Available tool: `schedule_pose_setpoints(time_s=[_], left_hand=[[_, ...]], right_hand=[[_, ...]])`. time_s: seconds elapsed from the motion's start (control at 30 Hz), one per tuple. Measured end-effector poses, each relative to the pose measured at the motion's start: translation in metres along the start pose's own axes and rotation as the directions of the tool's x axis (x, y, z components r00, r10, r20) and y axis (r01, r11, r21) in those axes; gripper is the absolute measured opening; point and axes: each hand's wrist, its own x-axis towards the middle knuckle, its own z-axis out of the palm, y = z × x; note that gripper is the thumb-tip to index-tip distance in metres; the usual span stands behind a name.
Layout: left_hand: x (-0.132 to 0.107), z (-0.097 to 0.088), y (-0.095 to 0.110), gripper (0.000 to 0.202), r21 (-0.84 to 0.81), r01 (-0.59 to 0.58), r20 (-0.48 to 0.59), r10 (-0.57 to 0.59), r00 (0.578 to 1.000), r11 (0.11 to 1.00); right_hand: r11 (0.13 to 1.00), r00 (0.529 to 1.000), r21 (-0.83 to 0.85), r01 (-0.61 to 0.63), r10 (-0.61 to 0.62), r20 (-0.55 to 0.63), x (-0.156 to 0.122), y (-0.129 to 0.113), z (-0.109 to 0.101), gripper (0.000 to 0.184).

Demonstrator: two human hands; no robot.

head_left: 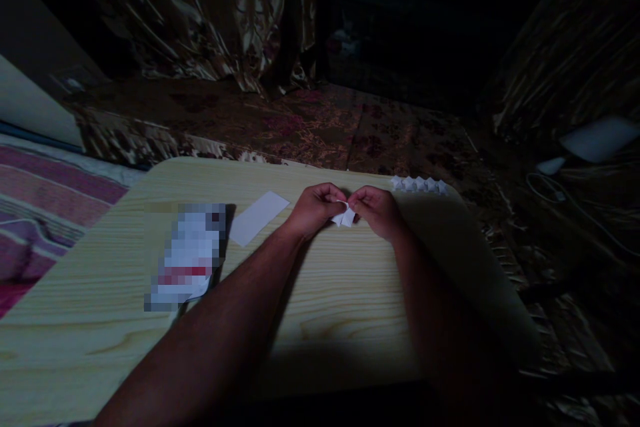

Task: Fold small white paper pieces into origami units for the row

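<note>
Both my hands meet over the far middle of a light wooden table (325,293). My left hand (314,208) and my right hand (379,210) pinch a small folded white paper piece (344,216) between their fingertips, just above the tabletop. Fingers of both hands are closed on it. A white paper strip (258,217) lies flat on the table to the left of my left hand. A row of several small folded white paper pieces (419,184) lines the table's far right edge, beyond my right hand.
A blurred-out white packet (186,257) lies on the table's left part. A striped pink cloth (45,207) is at the left. Dark patterned fabric (310,127) covers the floor behind. A white cable and a white device (575,160) lie at the right.
</note>
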Motion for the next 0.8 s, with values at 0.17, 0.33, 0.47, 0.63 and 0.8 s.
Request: schedule_pose_setpoints(time_s=[0.17, 0.33, 0.47, 0.63, 0.8], left_hand=[[-0.0001, 0.0002, -0.001, 0.023, -0.001, -0.01, 0.005, 0.01, 1.0, 1.0], [0.0003, 0.0006, 0.0002, 0.026, 0.02, -0.016, 0.0, 0.016, 1.0, 1.0], [0.0003, 0.0008, 0.0013, 0.028, 0.026, 0.001, 0.004, -0.001, 1.0, 1.0], [-0.0009, 0.0024, 0.0031, 0.029, 0.039, -0.018, 0.016, 0.017, 1.0, 0.999], [-0.0044, 0.0091, 0.0061, 0.041, 0.097, -0.047, 0.062, 0.042, 0.997, 0.994]], right_hand=[[1.0, 1.0, -0.001, -0.009, 0.009, -0.01, 0.0003, -0.0014, -0.0001, 0.024], [1.0, 1.0, -0.007, 0.001, -0.002, -0.012, 0.0006, 0.0003, 0.0002, 0.019], [1.0, 0.999, -0.03, -0.009, 0.008, -0.031, 0.0013, 0.0026, 0.0003, 0.018], [0.999, 0.997, -0.051, -0.002, -0.002, -0.074, 0.0023, 0.0037, 0.0001, 0.016], [0.997, 0.989, -0.066, 0.038, -0.047, -0.138, 0.0029, 0.0018, -0.0003, 0.013]])
